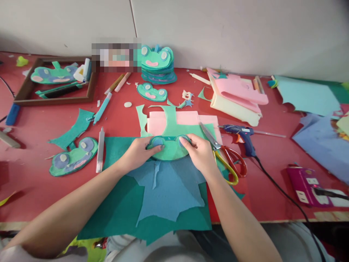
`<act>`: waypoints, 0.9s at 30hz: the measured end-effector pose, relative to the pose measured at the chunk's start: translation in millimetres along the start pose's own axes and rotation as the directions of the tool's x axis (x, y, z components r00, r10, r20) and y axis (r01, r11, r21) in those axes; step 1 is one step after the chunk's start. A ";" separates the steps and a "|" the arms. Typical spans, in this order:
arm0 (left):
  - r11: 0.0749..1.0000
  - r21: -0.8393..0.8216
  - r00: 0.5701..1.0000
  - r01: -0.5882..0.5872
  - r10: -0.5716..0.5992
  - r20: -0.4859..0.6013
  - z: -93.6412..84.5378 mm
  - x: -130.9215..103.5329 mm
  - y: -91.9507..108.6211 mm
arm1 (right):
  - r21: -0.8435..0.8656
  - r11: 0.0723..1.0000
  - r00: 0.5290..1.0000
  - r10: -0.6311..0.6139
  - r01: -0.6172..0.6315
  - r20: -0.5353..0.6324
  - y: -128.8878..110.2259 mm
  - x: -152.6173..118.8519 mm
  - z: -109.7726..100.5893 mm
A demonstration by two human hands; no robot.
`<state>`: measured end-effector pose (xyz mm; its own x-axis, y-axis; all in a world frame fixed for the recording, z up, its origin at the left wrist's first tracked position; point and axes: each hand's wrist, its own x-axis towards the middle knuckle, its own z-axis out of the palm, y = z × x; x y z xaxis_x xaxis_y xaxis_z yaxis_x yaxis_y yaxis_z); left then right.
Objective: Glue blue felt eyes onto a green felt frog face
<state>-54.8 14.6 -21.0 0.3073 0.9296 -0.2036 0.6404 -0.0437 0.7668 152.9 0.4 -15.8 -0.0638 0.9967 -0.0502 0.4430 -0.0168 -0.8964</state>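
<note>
Between both hands is a green felt frog face (170,150) with blue round eye patches, held just above the felt sheets. My left hand (141,153) grips its left side, thumb pressed on the left eye patch. On the opposite side, my right hand (197,149) pinches it with the thumb over the right eye patch. Beneath lies a ragged blue felt piece (171,191) on a dark green felt sheet (117,203). Scissors (222,151) with red and yellow handles rest beside my right hand. Pink felt (180,118) and light green offcuts (170,116) lie beyond.
A stack of frog faces (158,65) stands by the wall. Right are a corded glue gun (242,136), folded felt (237,94) and a purple power strip (300,185). Left are a wooden frame (54,100), marker pens (100,149) and a larger frog face (73,160).
</note>
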 end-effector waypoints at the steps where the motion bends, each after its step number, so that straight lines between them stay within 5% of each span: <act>1: 1.000 0.009 1.000 0.001 -0.001 0.001 0.0 0.1 -0.3 | -0.002 1.000 1.000 -0.002 0.002 0.000 0.2 0.2 -0.1; 27: 0.999 -0.042 0.998 -0.029 0.031 0.053 -3.4 1.2 -0.3 | -0.040 0.999 1.000 0.014 -0.013 0.027 4.2 0.7 -0.7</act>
<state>-57.0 17.0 -19.4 0.3642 0.9069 -0.2116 0.6009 -0.0553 0.7974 155.4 1.1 -19.3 -0.0820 0.9938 -0.0745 0.4787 -0.0263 -0.8776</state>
